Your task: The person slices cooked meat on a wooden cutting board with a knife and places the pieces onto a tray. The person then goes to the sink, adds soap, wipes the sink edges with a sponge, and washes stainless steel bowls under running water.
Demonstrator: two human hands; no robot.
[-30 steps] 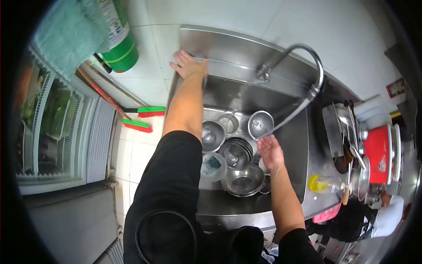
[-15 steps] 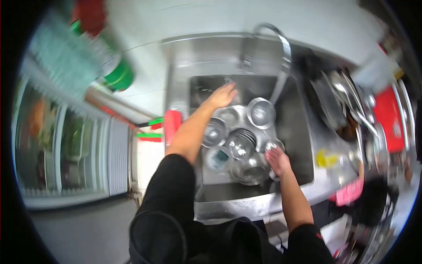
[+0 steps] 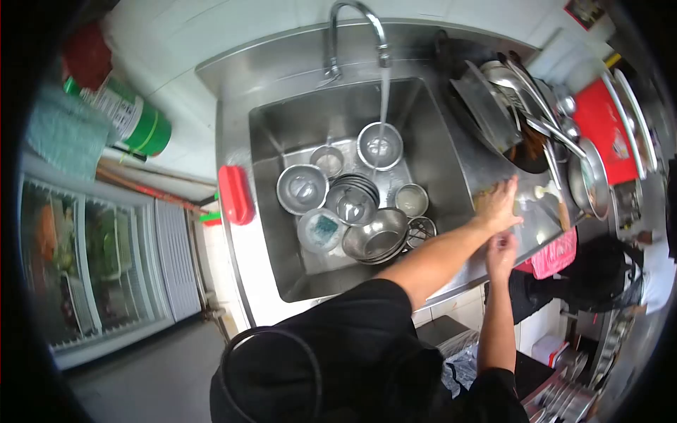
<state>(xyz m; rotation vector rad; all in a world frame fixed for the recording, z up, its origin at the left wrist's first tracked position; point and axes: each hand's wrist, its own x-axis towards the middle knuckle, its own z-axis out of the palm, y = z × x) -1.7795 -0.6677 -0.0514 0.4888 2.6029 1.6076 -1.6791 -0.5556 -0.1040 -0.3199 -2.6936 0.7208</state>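
My left hand [image 3: 498, 206] reaches across my body over the steel counter, its fingers stretched out and thumb apart. It covers part of a clear bottle [image 3: 526, 204] with yellow liquid; whether it touches the bottle is unclear. Just below it, my right hand [image 3: 501, 255] is raised at the counter's front edge, its fingers curled and nothing visible in them. Water from the faucet [image 3: 383, 56] runs into a metal bowl [image 3: 380, 146] in the sink [image 3: 271, 134]. A bowl with a green scouring pad [image 3: 325, 228] stands near stacked bowls [image 3: 351, 204] and a larger basin [image 3: 377, 236].
A red object [image 3: 235, 195] lies on the sink's left rim. Pans and ladles [image 3: 493, 106] crowd the right counter beside a red container [image 3: 605, 130]. A glass-door fridge [image 3: 92, 254] stands at left. Another person [image 3: 599, 278] is at the far right.
My left hand has swung from the sink's back left, across the sink, to the right counter. My right hand has left the sink for the counter edge, its fingers now curled. The view has shifted.
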